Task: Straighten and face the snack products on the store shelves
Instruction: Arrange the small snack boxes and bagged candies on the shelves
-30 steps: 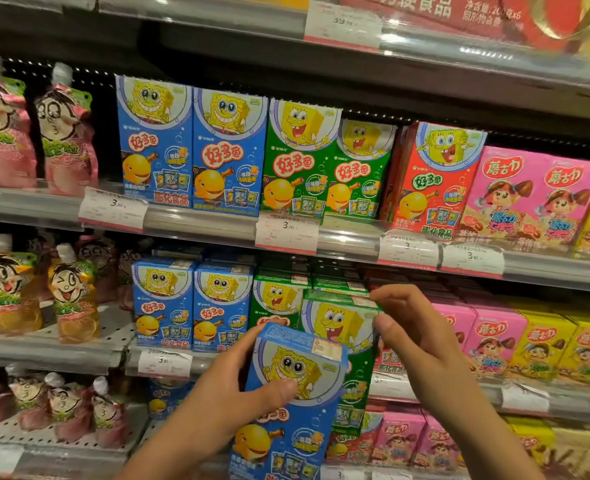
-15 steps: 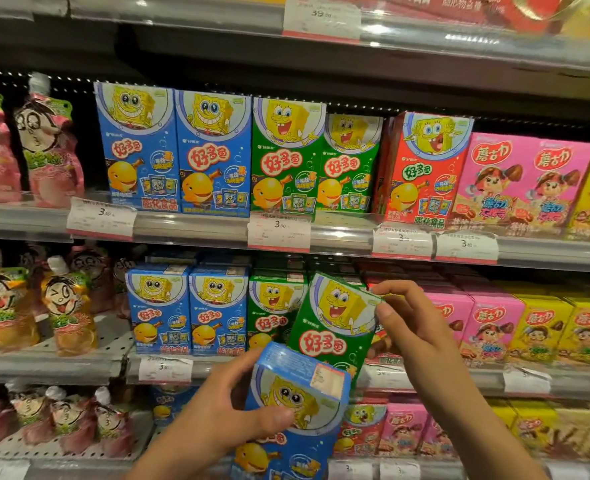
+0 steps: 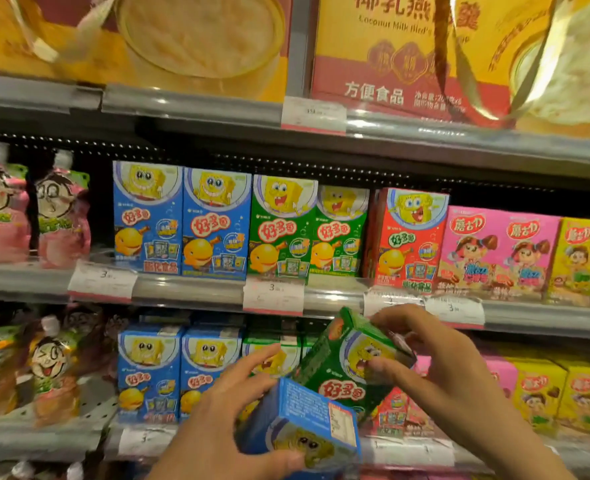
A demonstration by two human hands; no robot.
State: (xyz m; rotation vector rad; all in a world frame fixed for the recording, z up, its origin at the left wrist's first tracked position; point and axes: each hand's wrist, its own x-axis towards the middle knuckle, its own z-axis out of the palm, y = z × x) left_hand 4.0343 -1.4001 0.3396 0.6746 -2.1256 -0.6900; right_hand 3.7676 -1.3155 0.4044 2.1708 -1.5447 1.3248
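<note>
My left hand [image 3: 231,424] grips a blue snack box [image 3: 307,420] low in front of the shelves, its top tipped toward me. My right hand [image 3: 435,362] holds a green snack box [image 3: 338,368] tilted to the left, just above the blue one and in front of the lower shelf. On the middle shelf [image 3: 189,289] stand upright rows of blue boxes [image 3: 182,220], green boxes [image 3: 307,230], a red box [image 3: 407,240], pink boxes [image 3: 497,251] and yellow boxes [image 3: 579,258]. More blue boxes [image 3: 179,368] stand on the lower shelf.
Pink drink pouches [image 3: 30,213] fill the left of the middle shelf, and orange pouches [image 3: 23,368] sit below them. Large yellow and red gift cartons [image 3: 390,53] stand on the top shelf. Price tags [image 3: 272,294] hang along the shelf rails.
The camera has tipped upward, so the top shelf cartons now show. My right hand has drawn the green box out and tilted it further. My left hand has tipped the blue box toward me.
</note>
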